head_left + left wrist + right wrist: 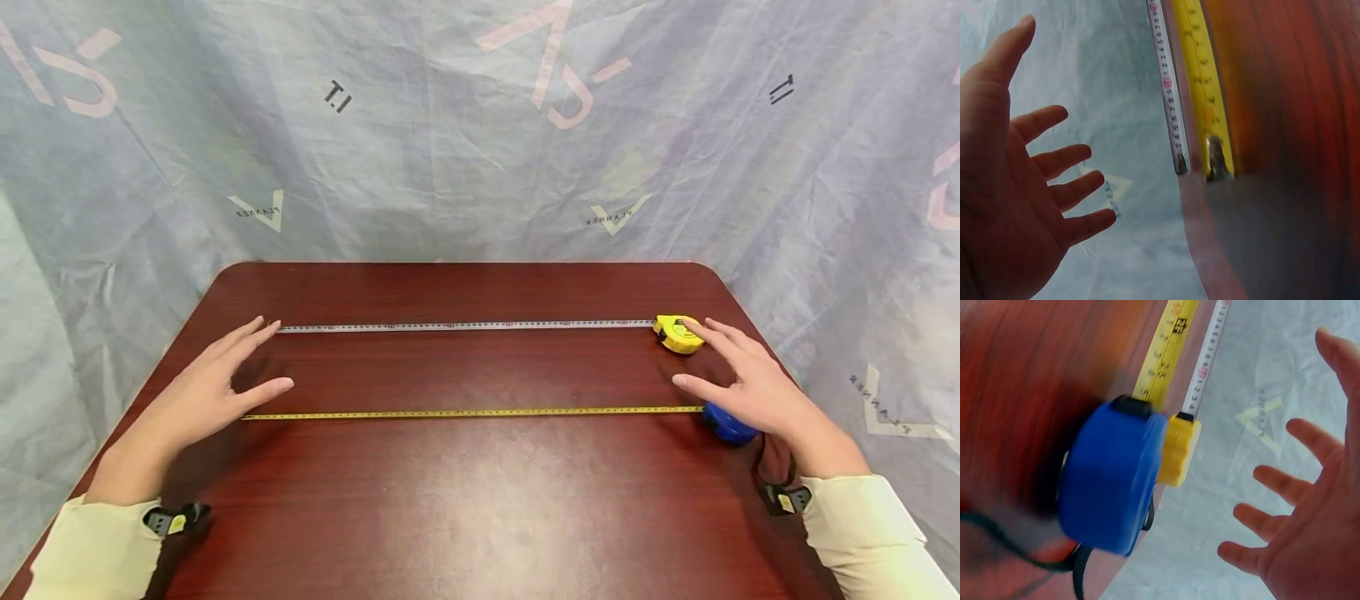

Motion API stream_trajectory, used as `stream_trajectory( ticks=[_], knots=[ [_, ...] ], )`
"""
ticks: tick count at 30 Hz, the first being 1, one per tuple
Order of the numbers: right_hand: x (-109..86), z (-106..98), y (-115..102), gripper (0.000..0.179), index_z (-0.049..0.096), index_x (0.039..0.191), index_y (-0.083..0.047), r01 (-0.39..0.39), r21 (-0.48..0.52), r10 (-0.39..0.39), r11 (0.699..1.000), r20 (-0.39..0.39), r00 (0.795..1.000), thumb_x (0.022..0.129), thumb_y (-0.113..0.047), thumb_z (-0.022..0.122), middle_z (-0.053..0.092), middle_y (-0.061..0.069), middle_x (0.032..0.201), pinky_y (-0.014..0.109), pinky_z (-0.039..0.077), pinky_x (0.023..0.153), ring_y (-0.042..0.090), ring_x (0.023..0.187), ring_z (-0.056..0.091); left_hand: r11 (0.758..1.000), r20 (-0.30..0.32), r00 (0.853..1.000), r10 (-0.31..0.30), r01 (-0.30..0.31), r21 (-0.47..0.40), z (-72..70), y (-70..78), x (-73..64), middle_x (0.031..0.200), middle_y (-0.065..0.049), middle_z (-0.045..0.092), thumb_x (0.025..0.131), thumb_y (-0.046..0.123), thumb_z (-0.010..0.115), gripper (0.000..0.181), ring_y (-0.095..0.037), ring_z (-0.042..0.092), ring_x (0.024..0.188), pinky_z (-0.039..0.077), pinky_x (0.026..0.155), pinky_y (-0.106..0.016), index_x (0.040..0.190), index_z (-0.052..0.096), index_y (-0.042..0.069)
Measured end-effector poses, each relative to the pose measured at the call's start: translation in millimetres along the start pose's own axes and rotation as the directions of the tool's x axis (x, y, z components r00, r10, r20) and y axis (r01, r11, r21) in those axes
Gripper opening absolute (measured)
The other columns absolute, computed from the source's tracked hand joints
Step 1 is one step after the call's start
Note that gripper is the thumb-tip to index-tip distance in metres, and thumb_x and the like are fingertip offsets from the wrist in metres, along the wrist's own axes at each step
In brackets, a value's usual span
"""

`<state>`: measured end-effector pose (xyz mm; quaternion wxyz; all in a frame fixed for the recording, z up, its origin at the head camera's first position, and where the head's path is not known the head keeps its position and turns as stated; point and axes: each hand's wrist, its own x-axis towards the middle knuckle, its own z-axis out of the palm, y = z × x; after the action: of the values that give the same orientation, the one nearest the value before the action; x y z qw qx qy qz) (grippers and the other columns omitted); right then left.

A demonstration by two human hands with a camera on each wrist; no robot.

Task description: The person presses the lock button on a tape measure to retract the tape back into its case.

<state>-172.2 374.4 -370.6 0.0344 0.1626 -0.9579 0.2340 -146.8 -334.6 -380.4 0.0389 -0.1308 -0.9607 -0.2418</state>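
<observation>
Two tape measures lie pulled out across the table, one behind the other. The farther one has a yellow case [678, 335] at the right and a white blade [465, 326] running left. Nearer the front, a blue tape measure [1110, 481] with a black wrist strap [1079, 569] has a yellow blade [465, 413]. Metal end hooks [1217, 159] show at the left ends. My left hand [206, 392] hovers by those ends, fingers spread, holding nothing. Over the two cases, my right hand [757, 383] is also spread and holds nothing; it partly overlaps the blue case in the head view.
The dark red-brown table [465, 517] has rounded far corners. A grey-white sheet [450, 167] printed with letters and check marks hangs behind it and along both sides. Each wrist wears a small black camera [176, 521] on a strap.
</observation>
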Motion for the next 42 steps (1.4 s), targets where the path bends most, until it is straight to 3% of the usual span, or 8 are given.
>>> stream_trajectory(
  ticks=[6, 15, 19, 23, 30, 35, 38, 42],
  knots=[
    [-9.3, -1.6, 7.0, 0.087, 0.038, 0.159, -0.009, 0.017, 0.047, -0.018, 0.999, 0.015, 1.000, 0.089, -0.030, 0.084, 0.031, 0.028, 0.158, 0.078, 0.028, 0.097, 0.056, 0.141, 0.027, 0.999, -0.005, 1.000, -0.015, 0.014, -0.044, -4.4, -13.5, -10.4, 0.168, -0.011, 0.026, 0.088, 0.043, 0.083, 0.092, -0.042, 0.026, 0.150, 0.027, 0.107, -0.070, 0.163, 0.032, 0.030],
    [-25.8, 0.5, 15.5, 0.083, 0.042, 0.158, -0.015, -0.005, 0.076, 0.001, 0.997, 0.051, 0.999, 0.088, -0.029, 0.085, 0.040, 0.020, 0.153, 0.068, 0.033, 0.095, 0.042, 0.136, 0.035, 0.998, 0.001, 0.998, -0.063, 0.063, 0.005, -3.7, -32.1, -26.2, 0.158, -0.022, 0.040, 0.082, 0.046, 0.087, 0.100, -0.051, 0.038, 0.138, 0.034, 0.098, -0.072, 0.163, 0.032, 0.027],
    [-32.0, 5.8, 20.8, 0.080, 0.044, 0.157, -0.019, -0.003, 0.063, -0.001, 0.998, 0.055, 0.998, 0.089, -0.031, 0.084, 0.043, 0.015, 0.151, 0.034, 0.033, 0.106, 0.026, 0.133, 0.037, 0.996, -0.005, 0.996, -0.088, 0.088, 0.020, -2.5, -38.1, -32.8, 0.153, -0.023, 0.046, 0.080, 0.050, 0.088, 0.098, -0.050, 0.043, 0.135, 0.035, 0.099, -0.068, 0.161, 0.040, 0.025],
    [-36.6, 10.8, 25.7, 0.079, 0.047, 0.155, -0.019, 0.004, 0.054, -0.007, 0.999, 0.056, 0.998, 0.087, -0.032, 0.086, 0.046, 0.011, 0.148, 0.007, 0.025, 0.091, 0.020, 0.129, 0.040, 0.997, 0.009, 0.997, -0.079, 0.079, 0.018, -0.7, -41.2, -37.2, 0.142, -0.020, 0.059, 0.079, 0.051, 0.088, 0.094, -0.044, 0.053, 0.129, 0.038, 0.096, -0.063, 0.157, 0.046, 0.021],
    [-42.9, 15.8, 30.6, 0.084, 0.044, 0.157, -0.022, -0.029, 0.012, 0.028, 1.000, 0.107, 0.994, 0.086, -0.038, 0.086, 0.047, 0.013, 0.145, 0.031, 0.044, 0.083, 0.035, 0.119, 0.049, 0.999, 0.039, 0.998, -0.038, 0.037, 0.037, 3.9, -45.0, -39.4, 0.124, -0.007, 0.072, 0.080, 0.052, 0.087, 0.089, -0.033, 0.065, 0.113, 0.044, 0.090, -0.044, 0.154, 0.050, 0.019],
    [-45.2, 20.8, 32.0, 0.083, 0.048, 0.154, -0.019, -0.004, -0.011, 0.005, 1.000, 0.090, 0.996, 0.084, -0.039, 0.088, 0.052, 0.012, 0.140, 0.026, 0.043, 0.082, 0.028, 0.113, 0.051, 0.997, 0.028, 0.999, 0.026, -0.028, 0.068, 7.1, -48.7, -39.1, 0.111, 0.002, 0.076, 0.080, 0.048, 0.088, 0.081, -0.026, 0.072, 0.099, 0.044, 0.081, -0.021, 0.147, 0.058, 0.014],
    [-45.7, 21.8, 32.4, 0.083, 0.050, 0.152, -0.018, 0.018, -0.027, -0.016, 0.999, 0.076, 0.997, 0.082, -0.037, 0.089, 0.055, 0.011, 0.137, 0.024, 0.043, 0.082, 0.026, 0.110, 0.051, 0.995, 0.012, 0.998, 0.058, -0.058, 0.079, 8.7, -50.1, -38.9, 0.107, 0.006, 0.076, 0.078, 0.042, 0.091, 0.076, -0.019, 0.073, 0.093, 0.045, 0.078, -0.017, 0.143, 0.061, 0.013],
    [-45.5, 21.6, 35.2, 0.082, 0.050, 0.151, -0.014, 0.047, -0.042, -0.044, 0.998, 0.079, 0.996, 0.081, -0.031, 0.091, 0.056, 0.016, 0.136, 0.039, 0.048, 0.082, 0.034, 0.109, 0.054, 0.992, 0.004, 0.996, 0.091, -0.091, 0.082, 10.2, -52.1, -37.9, 0.101, 0.007, 0.076, 0.078, 0.029, 0.093, 0.067, -0.010, 0.072, 0.087, 0.047, 0.076, -0.019, 0.136, 0.066, 0.012]
  ],
)
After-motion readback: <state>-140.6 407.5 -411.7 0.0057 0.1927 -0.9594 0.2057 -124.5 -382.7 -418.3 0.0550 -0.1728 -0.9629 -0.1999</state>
